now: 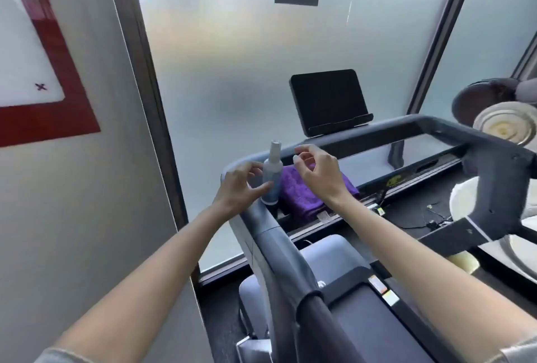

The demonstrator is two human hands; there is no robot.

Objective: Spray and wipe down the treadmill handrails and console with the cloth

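Observation:
A pale spray bottle (271,176) stands upright at the near left corner of the treadmill's grey handrail (279,234). My left hand (239,183) is right beside it, the thumb touching the bottle's lower front and the fingers loosely curled at its left side, not wrapped round it. A folded purple cloth (305,197) lies on the console ledge just right of the bottle. My right hand (318,172) hovers over the cloth with fingers loosely curled and holding nothing. The dark console screen (328,99) stands further back.
A frosted glass wall (232,71) stands behind the treadmill and a white wall (87,202) runs close on the left. The far handrail (479,141) crosses on the right, with round pale and dark objects (502,124) beyond it. The treadmill deck (357,313) lies below.

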